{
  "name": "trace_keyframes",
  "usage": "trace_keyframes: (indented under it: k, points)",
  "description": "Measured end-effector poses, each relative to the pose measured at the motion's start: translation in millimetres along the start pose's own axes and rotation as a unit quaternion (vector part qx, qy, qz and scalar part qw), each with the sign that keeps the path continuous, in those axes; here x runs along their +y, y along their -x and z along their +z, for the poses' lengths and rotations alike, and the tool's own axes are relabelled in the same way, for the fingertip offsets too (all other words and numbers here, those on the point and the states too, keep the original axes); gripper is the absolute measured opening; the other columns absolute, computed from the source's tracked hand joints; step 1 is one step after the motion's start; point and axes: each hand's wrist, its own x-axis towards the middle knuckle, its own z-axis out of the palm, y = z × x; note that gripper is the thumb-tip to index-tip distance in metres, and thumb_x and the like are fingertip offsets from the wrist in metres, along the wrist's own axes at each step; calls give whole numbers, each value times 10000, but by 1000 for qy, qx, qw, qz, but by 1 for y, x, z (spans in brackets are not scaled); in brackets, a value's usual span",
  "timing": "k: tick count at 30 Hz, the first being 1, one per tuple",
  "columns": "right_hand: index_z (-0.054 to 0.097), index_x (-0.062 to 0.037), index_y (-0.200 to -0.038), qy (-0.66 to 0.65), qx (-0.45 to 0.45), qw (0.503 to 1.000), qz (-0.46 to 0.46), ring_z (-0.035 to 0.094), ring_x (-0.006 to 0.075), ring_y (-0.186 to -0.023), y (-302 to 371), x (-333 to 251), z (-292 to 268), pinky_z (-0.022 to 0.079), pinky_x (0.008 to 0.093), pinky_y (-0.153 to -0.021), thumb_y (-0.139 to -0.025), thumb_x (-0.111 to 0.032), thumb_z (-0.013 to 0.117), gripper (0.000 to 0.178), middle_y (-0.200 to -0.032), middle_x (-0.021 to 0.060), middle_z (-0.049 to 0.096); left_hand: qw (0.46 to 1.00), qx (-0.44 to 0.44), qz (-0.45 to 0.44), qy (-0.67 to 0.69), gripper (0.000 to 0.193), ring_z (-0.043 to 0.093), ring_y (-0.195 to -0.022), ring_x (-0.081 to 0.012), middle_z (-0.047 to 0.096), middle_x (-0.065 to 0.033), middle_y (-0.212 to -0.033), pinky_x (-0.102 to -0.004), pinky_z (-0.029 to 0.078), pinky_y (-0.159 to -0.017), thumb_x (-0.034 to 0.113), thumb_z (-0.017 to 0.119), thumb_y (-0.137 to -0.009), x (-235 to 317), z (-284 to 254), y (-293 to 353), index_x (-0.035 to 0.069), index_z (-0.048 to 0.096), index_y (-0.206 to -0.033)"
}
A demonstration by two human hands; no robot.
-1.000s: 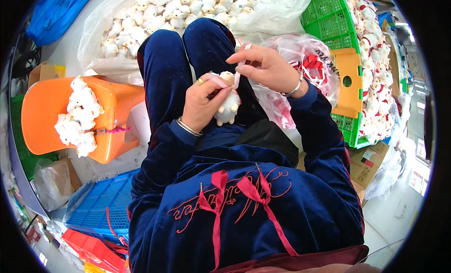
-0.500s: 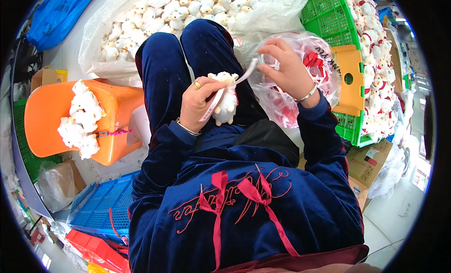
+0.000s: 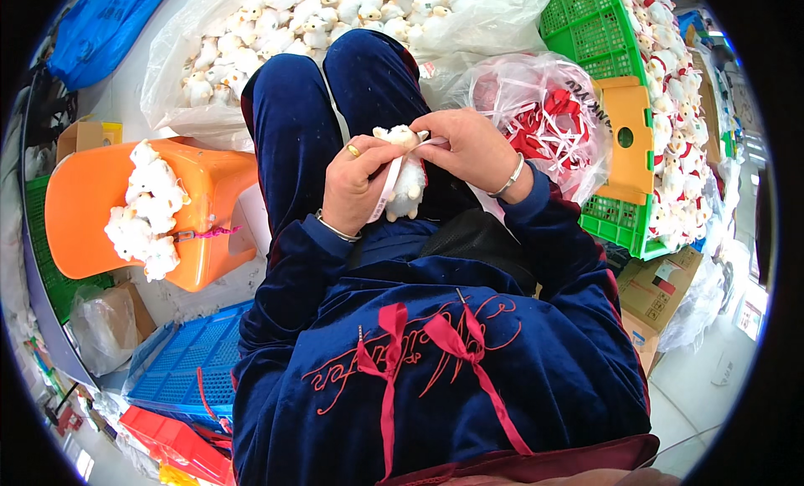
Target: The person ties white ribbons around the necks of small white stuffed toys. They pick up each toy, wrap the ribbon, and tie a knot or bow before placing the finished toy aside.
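Over my lap is a small white plush animal toy [image 3: 407, 189] with a pale grey body, its head pointing away from me. A narrow white ribbon [image 3: 389, 185] crosses at its neck, one end hanging down beside my left hand. My left hand [image 3: 356, 176] is closed at the toy's left side, thumb and finger pinching the ribbon by the neck. From the other side my right hand [image 3: 471, 149] pinches the ribbon close to the toy's head, fingertips nearly meeting those of my left. Some red shows at the toy's side, partly hidden.
A clear bag [image 3: 494, 76] of red and white ribbon pieces lies right of my knees. Beyond them is a large plastic sack [image 3: 167, 92] of plush toys. An orange stool [image 3: 84, 210] at left bears several toys. At right, a green crate [image 3: 590, 34] adjoins many toys with red trim.
My right hand has come left and down from above the ribbon bag to the toy's neck, drawing the ribbon end in with it. My left hand and the toy stay nearly in place.
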Motion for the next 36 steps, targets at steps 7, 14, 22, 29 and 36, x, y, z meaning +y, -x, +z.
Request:
trace_keyframes:
  k: [7,14,22,29,36]
  points:
    - [691,-12,-933,0,-26,1000,2,676,275,-749,3,-11,-22,527,340,-674,-902,-135,739,136,-838,119,677,1000,-2,2,-6,217,687,-838,-234,692,-83,-918,-309,544,-727,0,787,-836,10,-1,-6,56,768,-1045]
    - [683,-27,-939,-73,23,997,-13,652,260,-735,7,-23,-17,516,325,-660,-889,-94,753,109,-873,93,642,1000,-10,-18,-16,121,665,-782,-232,667,-100,-881,-310,531,-707,1,742,-883,10,-3,-10,24,716,-999]
    - [721,-20,-1040,-288,-63,955,-23,654,170,-800,19,0,14,509,294,-738,-943,-91,722,120,-981,45,680,992,40,-96,73,82,605,-801,-120,637,-46,-882,-253,490,-741,70,688,-978,8,5,1,1,674,-1020]
    - [678,4,-967,-269,-47,955,118,618,74,-741,14,-8,21,497,250,-671,-912,-132,769,173,-797,11,678,997,66,-3,40,99,629,-811,-219,649,-109,-909,-311,517,-727,-10,721,-914,6,14,1,14,690,-1005]
    - [637,-36,-965,-46,104,993,13,662,224,-697,8,-15,32,529,321,-634,-850,-57,737,154,-825,90,639,996,64,34,54,144,663,-840,-240,669,-115,-944,-313,539,-756,-38,736,-888,2,17,4,24,688,-1008]
